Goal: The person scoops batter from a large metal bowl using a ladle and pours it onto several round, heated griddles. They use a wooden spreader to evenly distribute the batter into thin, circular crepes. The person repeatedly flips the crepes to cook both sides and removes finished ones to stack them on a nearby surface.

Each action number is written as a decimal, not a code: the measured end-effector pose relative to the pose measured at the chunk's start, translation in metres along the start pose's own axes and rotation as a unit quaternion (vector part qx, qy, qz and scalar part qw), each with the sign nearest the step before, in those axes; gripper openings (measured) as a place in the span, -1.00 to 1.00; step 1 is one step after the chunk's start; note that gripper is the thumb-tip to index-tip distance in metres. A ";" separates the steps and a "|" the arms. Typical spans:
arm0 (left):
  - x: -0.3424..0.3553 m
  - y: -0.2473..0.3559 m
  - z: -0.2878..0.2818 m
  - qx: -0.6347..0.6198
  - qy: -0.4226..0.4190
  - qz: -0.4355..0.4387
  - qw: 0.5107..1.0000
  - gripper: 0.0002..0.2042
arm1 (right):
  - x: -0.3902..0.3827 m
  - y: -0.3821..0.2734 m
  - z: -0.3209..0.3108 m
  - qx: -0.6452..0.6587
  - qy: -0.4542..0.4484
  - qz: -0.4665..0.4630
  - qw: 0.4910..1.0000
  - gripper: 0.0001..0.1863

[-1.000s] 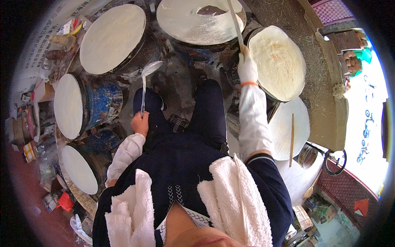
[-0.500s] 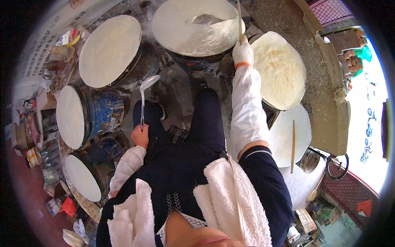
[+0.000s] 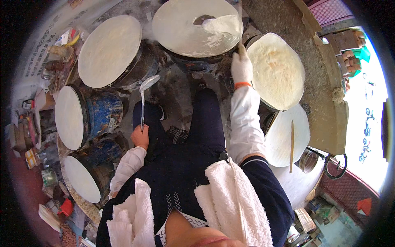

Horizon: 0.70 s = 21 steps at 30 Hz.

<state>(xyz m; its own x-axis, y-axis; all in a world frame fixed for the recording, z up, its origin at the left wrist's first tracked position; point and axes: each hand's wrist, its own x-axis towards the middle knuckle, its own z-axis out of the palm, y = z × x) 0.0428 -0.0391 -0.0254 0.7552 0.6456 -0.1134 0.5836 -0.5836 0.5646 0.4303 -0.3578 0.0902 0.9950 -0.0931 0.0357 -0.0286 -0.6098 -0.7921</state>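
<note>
My left hand (image 3: 140, 137), bare, is closed around the handle of a metal ladle (image 3: 150, 83) held above my knee, its bowl coated whitish. At the far griddle's right edge, my right hand (image 3: 242, 69) wears a white glove and an orange wristband. It is closed on a thin flat stick (image 3: 241, 46), mostly hard to make out against the rim. White batter covers most of the far round griddle (image 3: 177, 31). A thick wet mass of batter (image 3: 224, 24) lies on its right side, beside a small dark bare patch.
Pale flatbreads lie on round griddles around me: one at the upper left (image 3: 109, 51), two at left (image 3: 69, 117) (image 3: 82, 179), and a browned one (image 3: 275, 70) at right. Below that, a wooden stick (image 3: 292, 146) rests on stacked pale sheets (image 3: 284, 136). Blue drums (image 3: 106, 111) support the left griddles.
My right hand has lowered slightly toward me, and the stick no longer stands out above it. The batter's bare patch is smaller, with a thick mass now at right. The left hand stays put.
</note>
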 end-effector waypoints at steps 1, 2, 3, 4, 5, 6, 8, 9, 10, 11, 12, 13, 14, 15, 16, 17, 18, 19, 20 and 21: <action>-0.001 0.005 -0.002 -0.015 -0.014 -0.025 0.999 -0.74 | -0.005 0.022 -0.006 -0.030 0.006 0.008 1.000 -0.47; -0.001 0.015 -0.008 -0.030 -0.025 -0.051 0.998 -0.73 | -0.010 0.037 -0.009 -0.058 0.011 0.015 0.998 -0.48; -0.002 0.020 -0.011 -0.044 -0.035 -0.078 0.995 -0.72 | -0.024 0.030 -0.009 -0.099 0.007 -0.007 0.995 -0.47; -0.002 0.019 -0.011 -0.038 -0.034 -0.072 0.996 -0.73 | -0.036 0.021 -0.006 -0.111 -0.008 0.000 0.994 -0.45; -0.003 0.017 -0.011 -0.032 -0.033 -0.066 0.997 -0.74 | -0.041 0.008 -0.001 -0.076 -0.032 0.026 0.996 -0.45; -0.004 0.015 -0.013 -0.025 -0.031 -0.061 0.997 -0.75 | -0.046 -0.008 0.006 -0.040 -0.057 0.052 0.996 -0.45; -0.001 0.008 -0.011 0.012 -0.030 -0.042 0.999 -0.77 | -0.050 -0.047 0.026 -0.057 -0.096 0.089 0.990 -0.43; 0.001 0.006 -0.011 0.030 -0.030 -0.031 0.999 -0.77 | -0.046 -0.055 0.041 -0.067 -0.105 0.080 0.989 -0.43; 0.002 0.020 -0.016 -0.002 -0.042 -0.043 0.998 -0.76 | -0.045 -0.071 0.043 -0.093 -0.145 0.089 0.981 -0.43; 0.002 0.033 -0.020 -0.033 -0.054 -0.055 0.996 -0.74 | -0.044 -0.071 0.047 -0.108 -0.144 0.058 0.982 -0.43; 0.004 0.051 -0.030 -0.063 -0.064 -0.066 0.994 -0.72 | -0.041 -0.072 0.052 -0.122 -0.142 0.026 0.982 -0.43; 0.003 0.065 -0.040 -0.107 -0.070 -0.062 0.990 -0.70 | -0.035 -0.070 0.047 -0.149 -0.154 0.019 0.977 -0.43; 0.005 0.078 -0.050 -0.151 -0.076 -0.057 0.984 -0.68 | -0.022 -0.062 0.037 -0.176 -0.164 0.012 0.970 -0.43; 0.009 0.095 -0.060 -0.198 -0.084 -0.048 0.975 -0.66 | -0.010 -0.038 0.033 -0.193 -0.128 0.000 0.973 -0.46; 0.011 0.116 -0.079 -0.243 -0.139 -0.086 0.956 -0.65 | -0.005 -0.032 0.025 -0.160 -0.067 0.018 0.985 -0.49; 0.014 0.143 -0.102 -0.287 -0.201 -0.120 0.929 -0.64 | 0.007 -0.013 0.018 -0.114 -0.037 0.008 0.993 -0.50; 0.019 0.164 -0.122 -0.329 -0.263 -0.153 0.894 -0.62 | 0.017 0.002 0.017 -0.067 -0.006 0.000 0.998 -0.50; 0.028 0.176 -0.139 -0.335 -0.306 -0.144 0.880 -0.63 | 0.019 0.000 0.018 -0.097 -0.025 -0.014 0.995 -0.51; 0.037 0.184 -0.150 -0.340 -0.346 -0.134 0.864 -0.63 | 0.020 -0.006 0.022 -0.125 -0.045 -0.030 0.991 -0.51; 0.043 0.192 -0.153 -0.406 -0.312 -0.121 0.850 -0.64 | 0.020 -0.009 0.029 -0.113 -0.099 -0.020 0.988 -0.49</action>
<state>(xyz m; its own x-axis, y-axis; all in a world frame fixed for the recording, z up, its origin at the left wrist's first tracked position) 0.1418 -0.0486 0.2030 0.8011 0.1641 -0.5756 0.5375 0.2257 0.8125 0.4537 -0.3313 0.0800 0.9943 0.0773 -0.0736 0.0131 -0.7724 -0.6350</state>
